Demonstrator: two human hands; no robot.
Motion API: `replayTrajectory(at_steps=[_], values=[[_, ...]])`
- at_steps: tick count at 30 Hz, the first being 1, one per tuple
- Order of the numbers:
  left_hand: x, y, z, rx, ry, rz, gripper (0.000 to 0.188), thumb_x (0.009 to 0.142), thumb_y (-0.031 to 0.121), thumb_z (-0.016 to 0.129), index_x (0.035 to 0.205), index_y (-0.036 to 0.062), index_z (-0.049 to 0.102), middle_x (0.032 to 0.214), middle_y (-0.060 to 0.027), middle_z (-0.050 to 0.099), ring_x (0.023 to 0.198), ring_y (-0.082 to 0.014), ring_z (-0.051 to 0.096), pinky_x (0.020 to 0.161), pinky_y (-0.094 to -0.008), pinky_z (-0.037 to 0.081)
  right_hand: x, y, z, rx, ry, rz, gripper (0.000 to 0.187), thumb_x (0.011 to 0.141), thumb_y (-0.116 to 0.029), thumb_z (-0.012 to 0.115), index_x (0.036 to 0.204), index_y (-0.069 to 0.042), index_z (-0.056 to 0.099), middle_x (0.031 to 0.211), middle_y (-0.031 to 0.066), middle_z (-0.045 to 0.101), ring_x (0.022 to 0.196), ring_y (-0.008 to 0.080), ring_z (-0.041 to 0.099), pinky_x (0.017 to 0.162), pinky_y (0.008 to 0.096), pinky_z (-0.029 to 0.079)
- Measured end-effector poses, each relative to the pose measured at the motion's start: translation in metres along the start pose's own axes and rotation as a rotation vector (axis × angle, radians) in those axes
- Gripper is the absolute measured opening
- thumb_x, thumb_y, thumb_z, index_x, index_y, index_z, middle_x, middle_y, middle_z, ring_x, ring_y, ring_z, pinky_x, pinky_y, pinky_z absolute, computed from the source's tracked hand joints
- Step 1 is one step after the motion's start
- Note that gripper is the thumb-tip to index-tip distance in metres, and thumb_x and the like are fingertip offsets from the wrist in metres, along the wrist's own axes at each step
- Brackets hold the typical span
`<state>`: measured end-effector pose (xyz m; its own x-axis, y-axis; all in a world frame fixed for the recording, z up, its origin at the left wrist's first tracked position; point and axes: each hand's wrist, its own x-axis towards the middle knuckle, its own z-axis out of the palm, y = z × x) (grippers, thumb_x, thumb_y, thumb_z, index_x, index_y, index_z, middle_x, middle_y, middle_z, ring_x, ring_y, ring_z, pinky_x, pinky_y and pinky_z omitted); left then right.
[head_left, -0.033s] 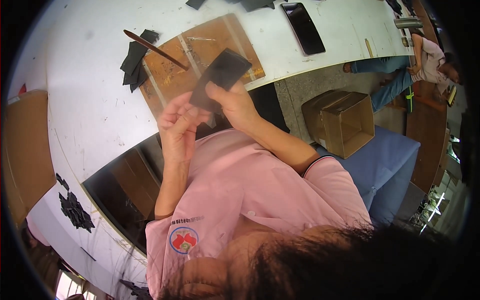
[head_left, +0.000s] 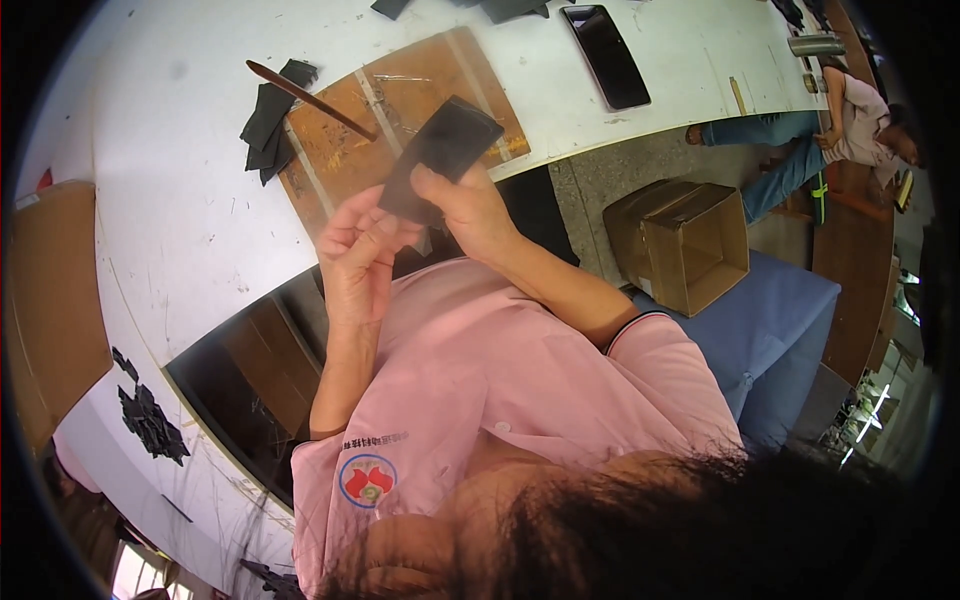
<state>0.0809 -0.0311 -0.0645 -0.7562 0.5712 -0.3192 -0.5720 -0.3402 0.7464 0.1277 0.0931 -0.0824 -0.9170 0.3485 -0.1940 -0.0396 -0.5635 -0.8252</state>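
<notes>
My right hand (head_left: 478,215) grips a flat black rectangular piece (head_left: 448,145), its thumb lying across the face. At the piece's lower left corner, the fingers of my left hand (head_left: 358,255) are pinched together on the edge. A small greyish translucent bit (head_left: 424,243) shows below that corner; I cannot tell what it is. Under and beyond the piece lies a worn brown board (head_left: 335,160) with pale strips across it. A slim, pointed brown stick-like tool (head_left: 305,94) rests partly over the board.
Several black flat pieces (head_left: 266,125) lie left of the board on the white table (head_left: 180,150). A phone (head_left: 608,60) lies at the far right. An open cardboard box (head_left: 690,250) stands on blue cloth (head_left: 775,310) to my right. Another person (head_left: 860,120) is at the far right.
</notes>
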Motion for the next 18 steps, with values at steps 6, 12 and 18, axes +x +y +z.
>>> replayTrajectory(at_steps=[6,12,18], values=[[0.0002,-0.0034,-0.0004,0.005,0.063,-0.057,0.022,0.076,-0.004,0.052,0.098,-0.0036,0.053,0.08,-0.0112,0.059,0.067,-0.0224,0.061,0.058,-0.0266,0.049,-0.0002,-0.0018,0.005,0.061,0.059,-0.003,0.019,0.082,-0.027,0.054,0.082,-0.008,0.051,0.067,-0.0042,0.048,0.059,0.0022,0.042,0.048,0.0161,0.032],[0.0018,-0.0055,0.0045,0.0,0.096,-0.111,0.019,0.077,-0.002,0.054,0.095,-0.0021,0.055,0.074,-0.0098,0.059,0.063,-0.0226,0.061,0.053,-0.0262,0.049,0.0025,-0.0019,-0.001,0.011,0.035,0.041,0.022,0.083,-0.03,0.052,0.079,-0.009,0.05,0.065,-0.0045,0.046,0.057,0.002,0.04,0.047,0.0162,0.031],[0.003,-0.0042,0.0056,-0.029,0.096,-0.133,0.012,0.077,0.0,0.055,0.09,-0.0007,0.056,0.071,-0.009,0.059,0.06,-0.0199,0.06,0.051,-0.0252,0.048,0.0029,-0.0002,0.0044,-0.067,0.061,-0.074,0.021,0.084,-0.029,0.051,0.078,-0.009,0.049,0.064,-0.0055,0.045,0.054,0.0013,0.039,0.045,0.0161,0.03]])
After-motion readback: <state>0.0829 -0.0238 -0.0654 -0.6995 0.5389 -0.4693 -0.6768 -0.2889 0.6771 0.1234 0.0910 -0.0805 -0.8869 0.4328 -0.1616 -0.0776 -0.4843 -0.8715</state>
